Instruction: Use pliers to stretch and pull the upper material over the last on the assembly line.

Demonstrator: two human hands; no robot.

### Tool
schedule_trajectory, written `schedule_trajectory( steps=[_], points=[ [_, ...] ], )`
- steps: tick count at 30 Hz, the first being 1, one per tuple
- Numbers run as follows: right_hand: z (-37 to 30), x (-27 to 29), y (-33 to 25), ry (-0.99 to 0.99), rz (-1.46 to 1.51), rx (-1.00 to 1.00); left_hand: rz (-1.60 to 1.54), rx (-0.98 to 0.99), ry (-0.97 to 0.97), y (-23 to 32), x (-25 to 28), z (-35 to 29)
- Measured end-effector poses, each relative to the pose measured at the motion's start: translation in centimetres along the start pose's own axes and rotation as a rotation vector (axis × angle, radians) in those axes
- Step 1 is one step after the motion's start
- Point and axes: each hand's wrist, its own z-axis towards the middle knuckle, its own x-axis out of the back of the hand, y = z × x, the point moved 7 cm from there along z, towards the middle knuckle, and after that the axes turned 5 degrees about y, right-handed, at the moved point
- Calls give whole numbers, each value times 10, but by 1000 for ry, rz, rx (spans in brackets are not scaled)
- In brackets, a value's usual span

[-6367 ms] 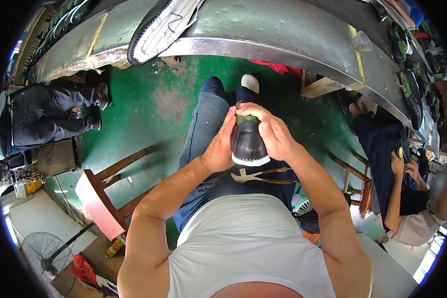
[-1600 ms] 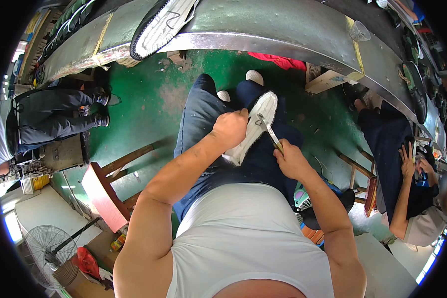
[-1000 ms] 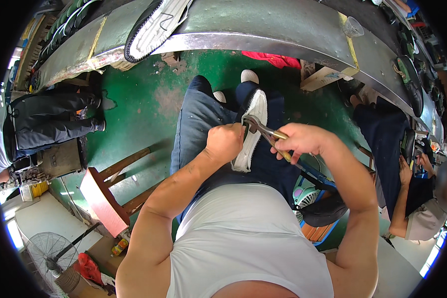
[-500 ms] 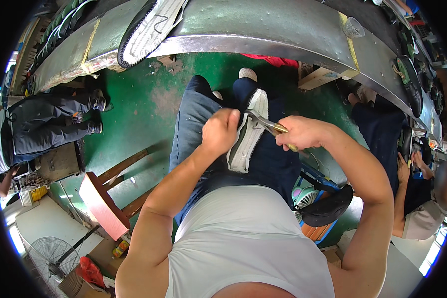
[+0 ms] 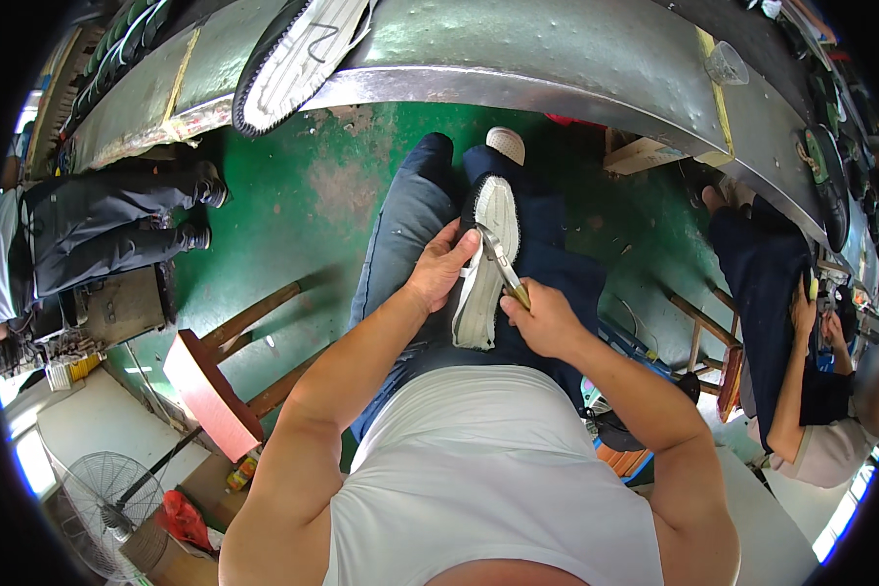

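A: Head view: where's the shoe point(image 5: 480, 298)?
B: Sole-up on the lap point(image 5: 393, 244); left hand point(image 5: 441, 268) grasping its left edge, right hand point(image 5: 547, 320) gripping pincers point(image 5: 500, 263) across its sole.
A: Technique?
B: I'd brace it firmly, pincers biting clear of the left hand.

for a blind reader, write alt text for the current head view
A person's left hand holds an upturned, white-bottomed shoe on the lap while the right hand grips pincers at its edge. A second upturned shoe rests on the metal workbench.

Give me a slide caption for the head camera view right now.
Left hand grips an upturned shoe on the lap while the right hand holds pincers at its edge.
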Motion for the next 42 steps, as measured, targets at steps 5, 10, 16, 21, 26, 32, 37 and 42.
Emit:
schedule_trajectory(
  steps=[5,10,16,21,26,32,37,42],
  points=[
    [-4,-24,29,-174,643,-331,32,74,73,2,-5,2],
    [-4,14,31,-369,838,-353,115,117,91,13,-12,8],
    [16,77,-56,48,46,315,331,102,202,25,-31,-5],
    [43,88,-62,-12,-573,207,457,107,151,17,-20,-2],
    [31,66,-33,-27,-508,274,558,167,167,20,-17,-7],
    [-29,65,-6,-323,-154,-176,584,431,25,8,4,11],
    [-42,31,-29,-182,-580,342,551,383,72,6,0,16],
    [-29,22,-11,-162,-655,202,438,331,65,7,1,14]
  ],
)
